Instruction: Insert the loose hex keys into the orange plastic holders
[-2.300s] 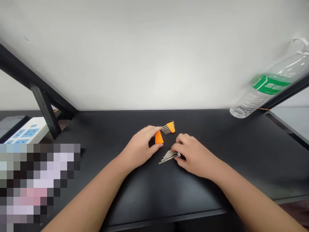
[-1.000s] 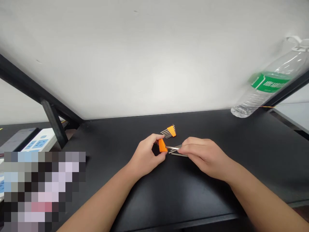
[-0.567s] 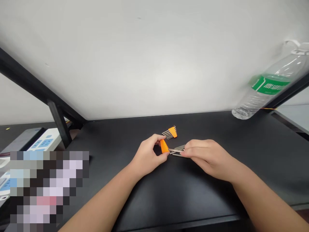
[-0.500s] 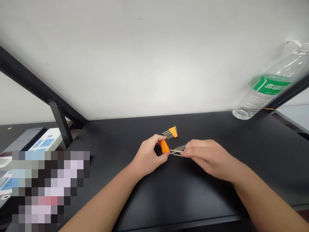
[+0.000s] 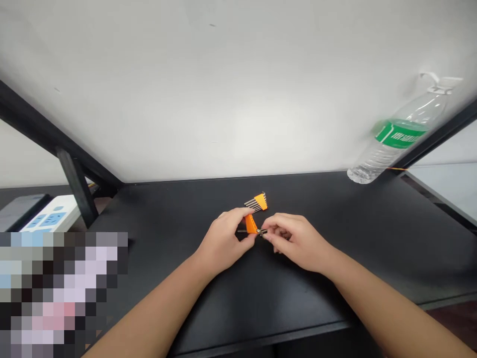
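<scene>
My left hand (image 5: 228, 239) pinches an orange hex key holder (image 5: 251, 224) between thumb and fingers, just above the black table. A thin metal hex key (image 5: 242, 231) passes through the holder, its shaft showing on the left side. My right hand (image 5: 292, 238) grips the end of that key with thumb and forefinger, close against the holder. Metal pieces bunch at the right fingertips, too small to tell apart. Just behind my left hand lies a second orange holder (image 5: 262, 201) filled with several hex keys.
A clear water bottle (image 5: 400, 133) with a green label stands at the right by the wall. Black frame bars (image 5: 76, 179) rise at both sides. To the left are a white power strip (image 5: 55, 215) and a dark flat device (image 5: 23, 211).
My right hand has moved left to the holder, and a key now runs through it. The loose keys seen under my right hand earlier no longer show clearly. The view has shifted slightly.
</scene>
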A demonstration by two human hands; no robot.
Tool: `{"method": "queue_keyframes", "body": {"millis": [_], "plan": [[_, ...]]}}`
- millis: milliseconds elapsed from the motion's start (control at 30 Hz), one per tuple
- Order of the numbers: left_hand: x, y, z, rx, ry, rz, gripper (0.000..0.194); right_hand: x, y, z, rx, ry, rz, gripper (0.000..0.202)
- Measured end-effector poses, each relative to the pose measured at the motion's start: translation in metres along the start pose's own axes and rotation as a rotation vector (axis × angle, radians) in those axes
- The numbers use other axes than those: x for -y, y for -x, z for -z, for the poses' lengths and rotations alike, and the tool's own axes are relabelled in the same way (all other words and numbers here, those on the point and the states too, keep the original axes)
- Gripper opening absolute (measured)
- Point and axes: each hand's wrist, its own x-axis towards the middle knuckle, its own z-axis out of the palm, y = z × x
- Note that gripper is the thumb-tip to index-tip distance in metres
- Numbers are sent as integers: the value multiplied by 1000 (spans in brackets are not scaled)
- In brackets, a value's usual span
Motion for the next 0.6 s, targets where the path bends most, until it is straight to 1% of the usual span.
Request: {"method": "queue_keyframes", "body": {"millis": [67,167,200,267,333,433,600], "plan": [[1,-1,2,-6,7,27,43,-1,2,5,36,185,-39,8],[0,-2,3,-4,0,58,46,-3,6,8,194,517,-7,8],[-1,-2,4,-2,-2,63,48,-3,8,7,232,593,-8,10],[-1,-1,3,7,5,61,54,-4,9,3,267,677,-28,12],[-1,-1,1,18,27,47,55,-5,8,1,277,705,-31,12],[2,0,-1,35,65,15,50,-2,7,2,255,698,-21,10],[2,0,-1,57,114,-1,52,2,7,12,164,552,8,11]]}}
